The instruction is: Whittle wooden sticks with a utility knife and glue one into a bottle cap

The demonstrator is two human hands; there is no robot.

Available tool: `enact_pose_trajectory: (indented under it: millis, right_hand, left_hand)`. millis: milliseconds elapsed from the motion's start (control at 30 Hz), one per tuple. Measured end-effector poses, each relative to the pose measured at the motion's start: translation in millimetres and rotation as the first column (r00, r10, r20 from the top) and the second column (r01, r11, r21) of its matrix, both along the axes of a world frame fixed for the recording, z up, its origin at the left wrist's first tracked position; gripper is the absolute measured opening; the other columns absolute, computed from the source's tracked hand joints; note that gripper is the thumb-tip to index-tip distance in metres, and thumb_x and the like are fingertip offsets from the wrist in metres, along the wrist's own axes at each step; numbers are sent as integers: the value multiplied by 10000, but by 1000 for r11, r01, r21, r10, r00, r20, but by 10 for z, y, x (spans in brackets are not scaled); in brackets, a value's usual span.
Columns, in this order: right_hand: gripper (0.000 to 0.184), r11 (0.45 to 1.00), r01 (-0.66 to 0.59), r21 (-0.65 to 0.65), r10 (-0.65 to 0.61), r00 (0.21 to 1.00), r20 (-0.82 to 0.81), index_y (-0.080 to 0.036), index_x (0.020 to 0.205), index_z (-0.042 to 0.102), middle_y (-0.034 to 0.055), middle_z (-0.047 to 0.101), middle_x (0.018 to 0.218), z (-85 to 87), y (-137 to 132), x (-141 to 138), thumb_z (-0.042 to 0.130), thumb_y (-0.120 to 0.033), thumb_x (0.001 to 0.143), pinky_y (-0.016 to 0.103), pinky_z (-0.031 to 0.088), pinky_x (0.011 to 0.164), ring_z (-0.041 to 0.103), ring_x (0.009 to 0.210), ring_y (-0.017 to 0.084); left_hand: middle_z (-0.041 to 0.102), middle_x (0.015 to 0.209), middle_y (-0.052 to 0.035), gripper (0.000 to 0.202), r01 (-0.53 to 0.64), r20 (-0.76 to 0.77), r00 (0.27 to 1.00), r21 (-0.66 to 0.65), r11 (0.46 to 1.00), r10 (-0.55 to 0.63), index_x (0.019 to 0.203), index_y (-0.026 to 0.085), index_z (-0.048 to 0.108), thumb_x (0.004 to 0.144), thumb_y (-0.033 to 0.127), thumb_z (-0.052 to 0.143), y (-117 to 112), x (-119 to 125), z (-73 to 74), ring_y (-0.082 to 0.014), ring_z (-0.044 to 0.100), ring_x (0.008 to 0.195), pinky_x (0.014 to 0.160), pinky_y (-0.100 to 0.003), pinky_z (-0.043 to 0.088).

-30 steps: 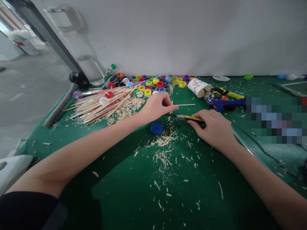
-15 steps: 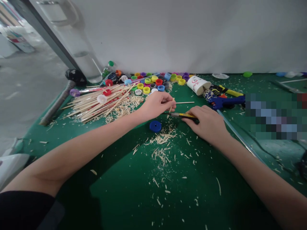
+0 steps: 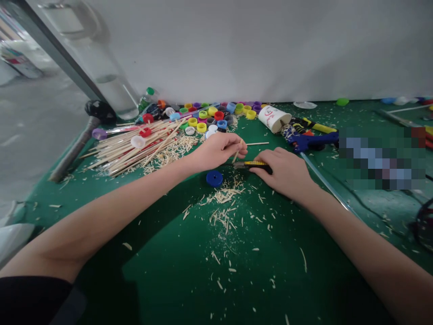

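Note:
My left hand (image 3: 221,148) pinches a short wooden stick (image 3: 236,156), which points down at a slant from the fingertips. Closed around a yellow and black utility knife (image 3: 259,166), my right hand (image 3: 282,170) holds the blade close beside the stick's lower end; whether they touch I cannot tell. A round blue cap (image 3: 214,178) with a small hole in its middle lies just below my left hand. Pale wood shavings (image 3: 225,196) are scattered on the green table under the blade. Behind the hands lies another thin stick (image 3: 257,143).
At the left lies a pile of wooden sticks (image 3: 125,153) beside a hammer (image 3: 76,146). Colourful bottle caps (image 3: 216,118) line the back. A tipped paper cup (image 3: 272,118) and a blue glue gun (image 3: 314,141) are at the right. A white wall (image 3: 219,49) rises behind.
The stick in my left hand has tilted more, its lower end now further left. The whole view has shifted slightly, so the table things sit a little further left.

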State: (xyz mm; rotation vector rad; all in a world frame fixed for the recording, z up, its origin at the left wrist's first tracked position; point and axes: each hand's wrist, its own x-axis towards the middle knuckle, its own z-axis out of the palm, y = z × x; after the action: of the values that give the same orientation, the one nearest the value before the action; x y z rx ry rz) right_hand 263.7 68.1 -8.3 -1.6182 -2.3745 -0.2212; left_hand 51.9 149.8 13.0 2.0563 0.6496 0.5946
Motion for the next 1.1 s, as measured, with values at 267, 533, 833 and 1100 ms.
enact_pose_trajectory:
  millis: [267,533,833,1100]
  right_hand:
    - [213,990,113,81,-99,982,-159,-215,859,597,36,659,809,9,-81,70,557,-422,887,315,360,591,553,772,207]
    - [190,988,118,101,-104,986,-127,-224,836,582,31,661,830,-5,-101,70,565,-408,882,326,343,589,558,792,214]
    - [191,989,145,27,-141,985,-104,-228,798,558,32,611,729,35,-64,42,586,-408,852,299,305,550,534,762,217]
    - [189,993,119,6,-119,992,-39,-226,805,548,25,598,715,41,-26,9,587,-404,855,283,272,532,530,770,214]
  left_hand:
    - [673,727,-33,289,-217,-41,975,76,973,220,689,185,505,786,423,638,51,-28,-9,-88,573,629,557,-247,411]
    - [642,654,-30,292,-317,-67,944,88,944,323,615,168,531,779,370,663,26,4,27,-63,465,539,540,-263,360]
    - [715,769,-49,247,-222,-38,973,81,972,226,685,153,613,844,341,589,-10,30,44,-66,551,603,575,-240,405]
    - [715,756,-73,272,-159,-127,976,144,977,177,735,123,692,891,246,506,-50,61,136,-78,576,626,601,-237,429]
